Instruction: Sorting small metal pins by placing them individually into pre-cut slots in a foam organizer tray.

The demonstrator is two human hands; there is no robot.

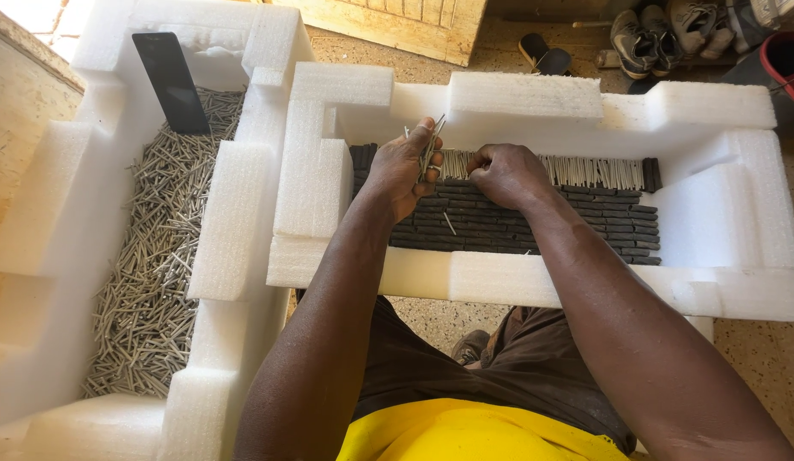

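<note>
A person seen from above works over a white foam tray [534,282] that rests across their lap. Inside this tray lie stacked dark flat strips [542,222], and along the tray's far inner wall stands a row of thin pale sticks [585,171], packed side by side on top of the strips. The left hand [401,171] is over the tray's left part, fingers curled, pinching a small bundle of thin sticks [431,149] that points up and away. The right hand [504,173] is just right of the left hand, closed into a loose fist with its fingertips pressed on the stick row. One loose stick [449,224] lies on the dark strips, nearer the person than both hands. To the left of the tray, touching it, sits a second foam box [47,256] heaped with loose grey sticks [158,256]; a black flat panel [171,81] leans at its far end. Beyond the tray, shoes [662,34] rest on the speckled floor.
</note>
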